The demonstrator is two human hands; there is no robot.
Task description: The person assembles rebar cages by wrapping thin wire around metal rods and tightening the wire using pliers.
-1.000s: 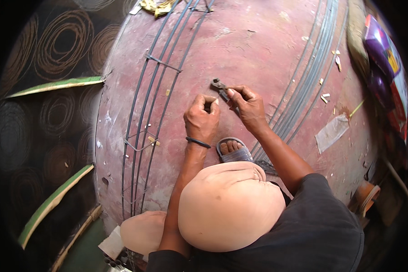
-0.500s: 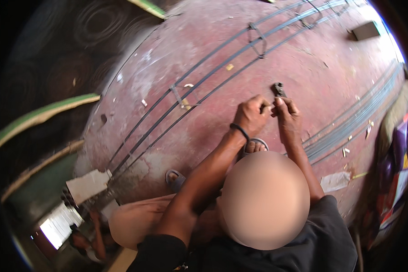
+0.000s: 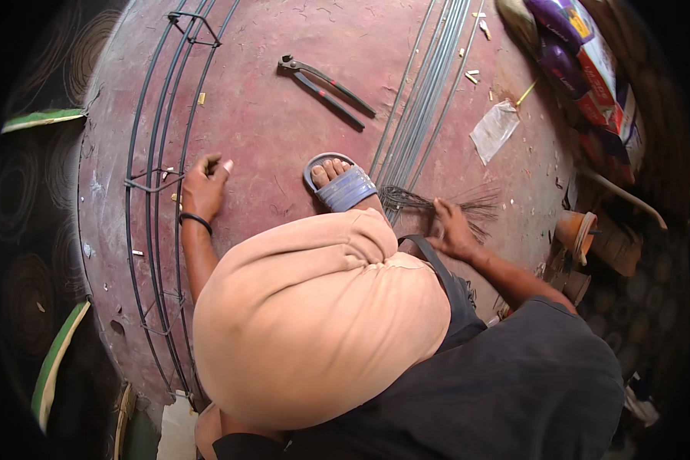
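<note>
My left hand (image 3: 205,188), a dark band at its wrist, hovers beside the long steel bar frame (image 3: 156,153). Its fingers curl loosely, with the thumb apart and nothing visible in them. My right hand (image 3: 454,230) reaches down past my knee to a bundle of thin dark tying wire (image 3: 414,201). Its fingers are stretched out at the wire's splayed ends; whether they touch it I cannot tell. A pair of end-cutting pincers (image 3: 326,90) with dark handles lies on the red floor, handles spread, ahead of my sandalled foot (image 3: 341,184).
Long loose steel rods (image 3: 429,84) run away beyond the wire bundle. To the right are a clear plastic bag (image 3: 496,130), purple and red packages (image 3: 583,61) and an orange container (image 3: 575,230). Green-edged strips (image 3: 57,360) lie at the dark left side.
The pincers have left my right hand and now lie on the floor. My hands have parted, the left toward the bar frame, the right to the wire bundle. The view has turned.
</note>
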